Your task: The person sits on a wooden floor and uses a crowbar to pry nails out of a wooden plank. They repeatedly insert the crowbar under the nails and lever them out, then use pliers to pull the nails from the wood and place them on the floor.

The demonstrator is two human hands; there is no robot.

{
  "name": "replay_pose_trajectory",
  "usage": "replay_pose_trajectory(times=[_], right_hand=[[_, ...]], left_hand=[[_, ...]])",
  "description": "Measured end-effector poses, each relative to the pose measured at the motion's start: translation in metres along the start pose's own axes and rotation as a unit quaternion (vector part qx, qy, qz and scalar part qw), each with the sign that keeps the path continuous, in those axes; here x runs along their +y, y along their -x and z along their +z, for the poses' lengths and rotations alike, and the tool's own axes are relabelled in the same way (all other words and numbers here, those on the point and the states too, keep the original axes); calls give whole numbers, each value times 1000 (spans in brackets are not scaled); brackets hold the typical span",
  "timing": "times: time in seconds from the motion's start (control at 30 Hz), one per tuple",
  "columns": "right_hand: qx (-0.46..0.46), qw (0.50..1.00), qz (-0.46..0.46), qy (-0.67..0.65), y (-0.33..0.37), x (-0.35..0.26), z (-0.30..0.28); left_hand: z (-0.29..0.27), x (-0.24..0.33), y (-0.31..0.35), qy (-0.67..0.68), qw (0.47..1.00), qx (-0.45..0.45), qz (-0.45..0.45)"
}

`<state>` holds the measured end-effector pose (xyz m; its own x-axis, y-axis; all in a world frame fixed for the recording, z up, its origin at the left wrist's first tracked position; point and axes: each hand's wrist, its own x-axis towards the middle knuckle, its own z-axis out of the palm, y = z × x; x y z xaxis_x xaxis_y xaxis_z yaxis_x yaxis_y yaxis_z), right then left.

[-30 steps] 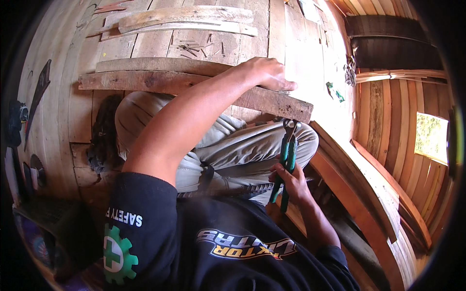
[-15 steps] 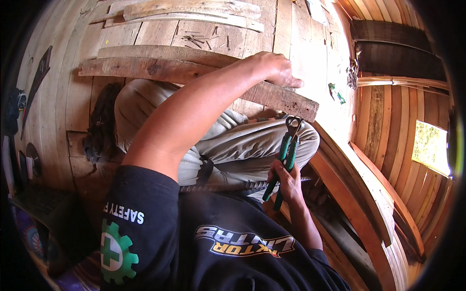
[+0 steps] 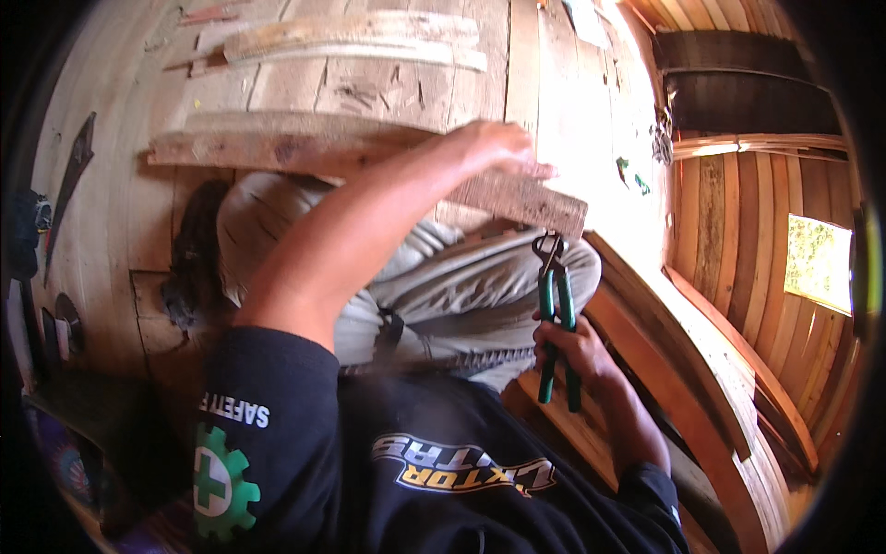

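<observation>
A rough wooden beam point(image 3: 526, 197) lies across in front of my folded legs, its cut end toward the right. My left hand point(image 3: 506, 148) reaches over and is closed on its upper edge near that end. In my right hand point(image 3: 574, 349) is a pair of pincers point(image 3: 565, 294) with green handles, gripped around the handles with the jaws pointing away from me. The jaws stand just below the beam's end, over my right knee; whether they touch the wood I cannot tell.
Several loose nails point(image 3: 369, 92) lie on the plank floor beyond the beam, with boards point(image 3: 355, 39) farther off. At the left are a long dark blade-shaped tool point(image 3: 76, 171) and a round disc point(image 3: 66, 312). Long timbers point(image 3: 660, 337) run along my right side.
The pincers have swung more upright, and my right hand has shifted slightly right. The beam's end and my left hand appear a little lower and farther left, partly from the view moving.
</observation>
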<state>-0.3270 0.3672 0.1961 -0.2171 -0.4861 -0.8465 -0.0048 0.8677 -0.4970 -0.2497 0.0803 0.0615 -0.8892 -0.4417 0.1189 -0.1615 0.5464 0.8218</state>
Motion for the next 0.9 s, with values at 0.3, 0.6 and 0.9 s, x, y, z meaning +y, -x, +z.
replay_pose_trajectory(times=[0.3, 0.6, 0.9], right_hand=[[51, 956, -286, 44, -53, -7, -17], [246, 798, -518, 185, -90, -98, -11], [138, 782, -602, -88, -232, -106, 38]], left_hand=[[-116, 89, 31, -182, 974, 67, -113], [-166, 146, 83, -279, 891, 359, 18], [-245, 180, 140, -266, 858, 439, 9]])
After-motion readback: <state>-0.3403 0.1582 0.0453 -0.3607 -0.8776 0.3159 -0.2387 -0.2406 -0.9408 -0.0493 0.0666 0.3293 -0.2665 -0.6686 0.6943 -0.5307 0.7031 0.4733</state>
